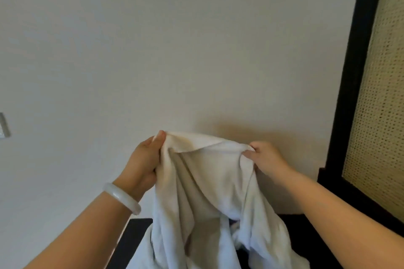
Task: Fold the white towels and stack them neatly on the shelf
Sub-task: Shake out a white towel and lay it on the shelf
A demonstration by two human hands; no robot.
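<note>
Towel up, corners not yet found

Both of my hands hold one white towel (209,183) up in front of the pale wall (153,39). My left hand (145,159) is clamped on a bunched fold at the top left, fingers wrapped around it. My right hand (265,157) pinches the top edge at the right, thumb and fingertips closed on the cloth. The towel hangs crumpled between them, and its lower part trails down onto a dark worktop (133,236) below. A white bangle (122,197) sits on my left wrist. A dark-framed woven panel (378,105) stands at the right.

I judge the fold has barely begun. The risk is that I am gripping bunched cloth, not true corners, so any fold made from here would come out crooked. The trailing end could also drag or snag on the worktop edge. No shelf is in view, so I cannot tell where the stack goes.
</note>
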